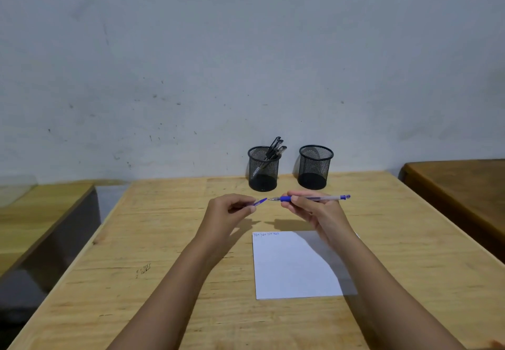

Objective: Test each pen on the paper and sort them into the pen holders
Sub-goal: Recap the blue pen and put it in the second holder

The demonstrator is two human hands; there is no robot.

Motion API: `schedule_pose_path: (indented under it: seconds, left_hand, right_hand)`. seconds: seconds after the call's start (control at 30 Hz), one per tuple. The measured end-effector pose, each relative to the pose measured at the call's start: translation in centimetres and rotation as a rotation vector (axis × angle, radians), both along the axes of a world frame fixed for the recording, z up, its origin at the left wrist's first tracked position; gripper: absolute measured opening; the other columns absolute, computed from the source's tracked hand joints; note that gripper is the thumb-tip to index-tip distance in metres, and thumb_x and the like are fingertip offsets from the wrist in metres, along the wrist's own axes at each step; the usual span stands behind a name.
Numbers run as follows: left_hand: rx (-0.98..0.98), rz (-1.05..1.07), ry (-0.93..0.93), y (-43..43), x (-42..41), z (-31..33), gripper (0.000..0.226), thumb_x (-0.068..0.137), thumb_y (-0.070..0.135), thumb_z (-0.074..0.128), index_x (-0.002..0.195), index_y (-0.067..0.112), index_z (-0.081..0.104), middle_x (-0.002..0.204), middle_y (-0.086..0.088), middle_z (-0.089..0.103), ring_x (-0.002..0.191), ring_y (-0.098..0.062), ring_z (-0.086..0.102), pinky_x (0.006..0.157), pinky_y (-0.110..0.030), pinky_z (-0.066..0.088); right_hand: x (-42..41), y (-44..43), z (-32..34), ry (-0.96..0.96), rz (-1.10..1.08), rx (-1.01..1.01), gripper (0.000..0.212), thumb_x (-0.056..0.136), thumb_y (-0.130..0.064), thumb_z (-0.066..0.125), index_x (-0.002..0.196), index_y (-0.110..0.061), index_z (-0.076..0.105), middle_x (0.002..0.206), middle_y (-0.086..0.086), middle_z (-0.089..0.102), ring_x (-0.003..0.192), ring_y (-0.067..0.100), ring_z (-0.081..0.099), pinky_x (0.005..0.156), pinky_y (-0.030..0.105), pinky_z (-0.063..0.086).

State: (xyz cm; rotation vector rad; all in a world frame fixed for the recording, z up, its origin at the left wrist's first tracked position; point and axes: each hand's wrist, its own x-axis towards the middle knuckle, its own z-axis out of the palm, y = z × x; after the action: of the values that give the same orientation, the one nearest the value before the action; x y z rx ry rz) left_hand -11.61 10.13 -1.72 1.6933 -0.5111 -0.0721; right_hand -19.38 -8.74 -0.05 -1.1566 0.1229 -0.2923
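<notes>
Flat on the pale wooden worktop [164, 240]: a white rectangular sheet of paper [295, 267], with a short line of blue handwriting [266, 234] at its far left corner.

Raised just beyond the paper's far edge: a clear-barrelled pen with a blue rubber grip [325, 198], roughly level, bare metal tip pointing left and blue end pointing right. Gripped near the blue sleeve by the right hand [314, 214], fingers [296, 200] curled and clamped round the barrel. Forearm passing over the paper's right side, shadow thrown across that part of the sheet.

Beyond the paper's far left corner, level with the pen: the left hand [226, 213], fingers [243, 200] pinched together on a small translucent blue pen cap [259, 201], one end of it aimed at the pen's tip. Cap and tip near each other but apart, a narrow gap between them.

Farther beyond the paper, at the foot of the scuffed grey wall [246, 49]: two round black wire-mesh pen holders, upright, side by side, not touching. Left pen holder [263, 169], beyond the paper's left edge, with several black pens [276, 147] leaning rightward, clips above the rim. Right pen holder [314, 168], beyond the paper's right half.

Left of the paper, on the worktop: a small dark ink scribble [143, 269]. Far left of the paper: a second pale wooden table [41, 213]. Far right: a darker brown table [459, 185].
</notes>
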Motion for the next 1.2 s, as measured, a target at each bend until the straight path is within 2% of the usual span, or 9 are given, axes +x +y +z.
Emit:
schedule_pose_path:
  seconds: [0.3,0.4,0.57,0.73,0.87,1.2]
  left_hand:
    - [0.028,-0.104,-0.057,0.1,-0.3,0.5,0.017,0.077,0.005,0.073,0.089,0.018,0.073,0.085,0.0,0.072,0.078,-0.003,0.065,0.073,-0.013,0.049]
    - [-0.023,-0.118,-0.006,-0.3,-0.7,0.4,0.015,0.076,0.007,0.073,0.086,0.018,0.073,0.083,0.0,0.073,0.077,-0.005,0.066,0.073,-0.014,0.05]
    - [-0.156,-0.136,0.086,-0.7,-1.2,0.4,0.012,0.077,0.003,0.071,0.088,0.006,0.073,0.077,-0.005,0.073,0.07,-0.009,0.068,0.069,-0.016,0.051]
    - [-0.219,-0.128,0.119,-0.8,-1.4,0.5,0.01,0.077,0.002,0.07,0.086,0.006,0.073,0.073,-0.003,0.073,0.068,-0.01,0.068,0.069,-0.018,0.053]
    - [-0.211,-0.121,0.095,-1.0,-1.5,1.0,0.01,0.079,0.002,0.069,0.087,0.005,0.072,0.075,-0.008,0.072,0.067,-0.01,0.067,0.07,-0.018,0.053]
    - [-0.173,-0.117,0.107,-1.5,-1.9,0.8,0.008,0.078,0.002,0.069,0.083,0.006,0.073,0.073,-0.002,0.073,0.067,-0.011,0.068,0.068,-0.018,0.053]
  right_hand:
    - [-0.6,0.5,0.1,0.009,0.059,-0.048,0.013,0.08,0.008,0.06,0.091,0.009,0.066,0.084,0.02,0.072,0.076,0.025,0.072,0.07,0.021,0.057]
    - [-0.7,0.7,-0.3,0.012,0.084,-0.057,0.014,0.079,0.008,0.061,0.092,0.009,0.067,0.086,0.021,0.072,0.075,0.024,0.071,0.068,0.021,0.057]
    - [-0.8,0.9,-0.5,-0.017,0.094,-0.09,0.016,0.079,0.006,0.062,0.093,0.006,0.068,0.087,0.013,0.074,0.075,0.017,0.07,0.07,0.019,0.055]
    - [-0.6,1.3,-0.6,-0.028,0.081,-0.031,0.017,0.077,0.007,0.062,0.093,0.005,0.066,0.087,0.015,0.074,0.073,0.017,0.07,0.068,0.017,0.055]
    - [-0.4,1.4,-0.2,-0.044,0.07,-0.013,0.016,0.078,0.009,0.059,0.091,0.004,0.066,0.083,0.013,0.074,0.069,0.015,0.07,0.066,0.016,0.055]
    - [-1.3,1.3,-0.9,-0.035,0.05,-0.048,0.017,0.077,0.005,0.061,0.092,0.0,0.068,0.084,0.012,0.074,0.072,0.014,0.07,0.068,0.016,0.054]
